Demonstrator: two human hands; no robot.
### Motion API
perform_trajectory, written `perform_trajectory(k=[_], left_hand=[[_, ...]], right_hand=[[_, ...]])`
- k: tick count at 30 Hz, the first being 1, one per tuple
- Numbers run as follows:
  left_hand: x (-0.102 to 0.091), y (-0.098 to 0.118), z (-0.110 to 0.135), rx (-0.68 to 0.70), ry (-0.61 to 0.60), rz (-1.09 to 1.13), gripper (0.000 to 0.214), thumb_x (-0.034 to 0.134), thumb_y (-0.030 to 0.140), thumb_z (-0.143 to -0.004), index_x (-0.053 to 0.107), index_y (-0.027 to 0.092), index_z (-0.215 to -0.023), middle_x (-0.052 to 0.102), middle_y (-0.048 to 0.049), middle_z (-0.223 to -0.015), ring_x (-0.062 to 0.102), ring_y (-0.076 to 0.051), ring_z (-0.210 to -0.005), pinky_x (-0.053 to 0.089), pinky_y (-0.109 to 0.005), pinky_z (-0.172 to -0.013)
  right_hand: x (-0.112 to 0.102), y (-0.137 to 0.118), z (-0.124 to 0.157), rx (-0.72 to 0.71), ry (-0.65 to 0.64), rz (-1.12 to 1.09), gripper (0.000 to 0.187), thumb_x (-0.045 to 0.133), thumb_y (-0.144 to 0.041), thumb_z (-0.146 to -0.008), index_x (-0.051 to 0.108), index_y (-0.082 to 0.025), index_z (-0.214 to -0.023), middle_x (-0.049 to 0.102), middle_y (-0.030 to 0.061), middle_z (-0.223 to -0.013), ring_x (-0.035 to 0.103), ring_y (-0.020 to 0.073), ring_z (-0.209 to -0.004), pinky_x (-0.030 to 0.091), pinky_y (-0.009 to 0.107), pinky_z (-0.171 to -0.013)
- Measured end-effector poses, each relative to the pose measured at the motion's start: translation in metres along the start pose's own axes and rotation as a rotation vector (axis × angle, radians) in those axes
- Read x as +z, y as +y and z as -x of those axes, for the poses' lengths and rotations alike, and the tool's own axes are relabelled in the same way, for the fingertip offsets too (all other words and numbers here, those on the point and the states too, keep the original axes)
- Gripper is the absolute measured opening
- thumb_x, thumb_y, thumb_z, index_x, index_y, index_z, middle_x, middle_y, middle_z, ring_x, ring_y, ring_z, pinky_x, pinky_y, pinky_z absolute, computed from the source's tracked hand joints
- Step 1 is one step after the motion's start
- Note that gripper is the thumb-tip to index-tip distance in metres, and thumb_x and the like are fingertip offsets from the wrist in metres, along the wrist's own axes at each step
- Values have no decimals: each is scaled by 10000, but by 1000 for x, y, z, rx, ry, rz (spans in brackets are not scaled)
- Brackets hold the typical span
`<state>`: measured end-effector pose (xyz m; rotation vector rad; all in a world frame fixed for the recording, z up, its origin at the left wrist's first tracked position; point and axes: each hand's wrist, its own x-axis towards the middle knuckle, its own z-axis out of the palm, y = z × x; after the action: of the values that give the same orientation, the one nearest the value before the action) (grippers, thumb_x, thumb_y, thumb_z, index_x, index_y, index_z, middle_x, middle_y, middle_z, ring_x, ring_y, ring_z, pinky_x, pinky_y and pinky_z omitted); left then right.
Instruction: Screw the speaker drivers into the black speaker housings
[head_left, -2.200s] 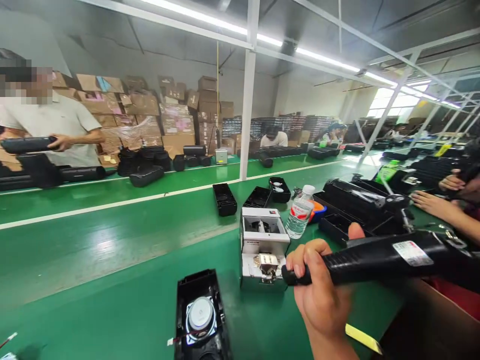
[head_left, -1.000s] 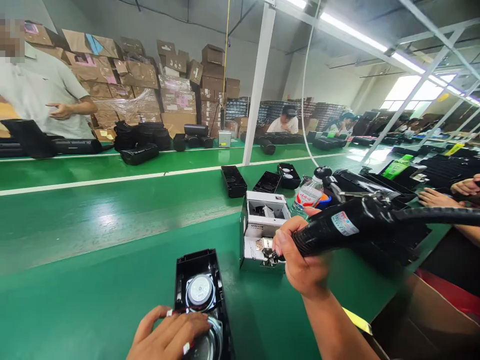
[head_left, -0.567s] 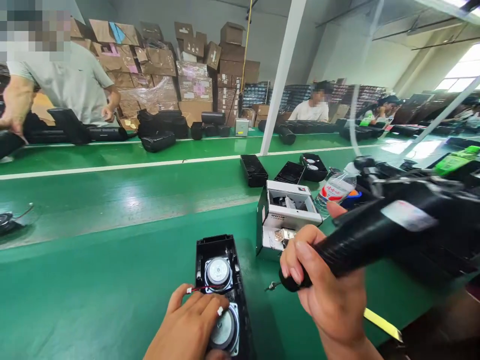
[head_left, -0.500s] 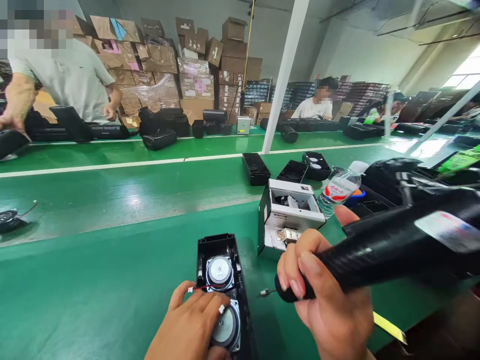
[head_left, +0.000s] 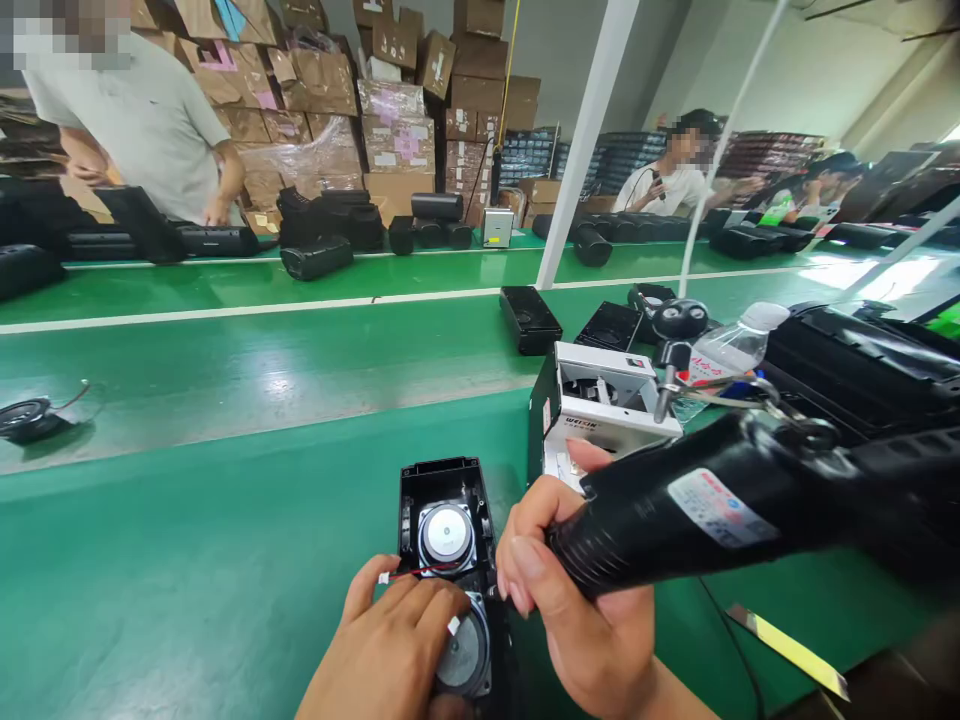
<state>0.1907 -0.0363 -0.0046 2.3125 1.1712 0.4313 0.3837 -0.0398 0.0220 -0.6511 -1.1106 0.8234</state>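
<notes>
On the green bench lies an open black speaker box with two round drivers in it, an upper speaker driver and a lower speaker driver. My left hand is curled over the lower driver and the box's left side; its fingertips are partly hidden. A red wire with a white connector lies across its fingers, and a second white connector shows on them. My right hand is wrapped round a black electric screwdriver, held slanted, its tip at the box's right edge between the drivers.
A white WEIXIN carton stands behind the screwdriver, near a water bottle. Black speaker boxes lie farther back. A loose driver is at far left, a yellow strip at right. Co-workers stand or sit across the bench.
My right hand has brought the screwdriver left, so its tip has gone from beside the box to the box's right edge. My left hand stays over the lower driver. The view has shifted slightly.
</notes>
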Motion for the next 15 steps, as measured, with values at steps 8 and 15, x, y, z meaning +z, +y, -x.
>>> perform_trajectory(k=[8,15], left_hand=[[-1,3,0,25,24,22,671,602,48,-561,660,373,-1145,780,124,-1173,745,-234,-1100,306,-549,-1205],[-7,7,0,66,28,-52,638,610,36,-569,676,338,-1127,793,66,-1207,750,-270,-1130,367,-562,-1189]], right_hand=[[-1,6,1,39,-20,45,422,660,-199,-1078,502,-333,-1447,574,-8,-883,542,150,-605,548,297,-523],[1,8,0,63,-62,69,528,673,-219,-1061,436,-382,-1504,583,-29,-858,530,147,-548,510,294,-477]])
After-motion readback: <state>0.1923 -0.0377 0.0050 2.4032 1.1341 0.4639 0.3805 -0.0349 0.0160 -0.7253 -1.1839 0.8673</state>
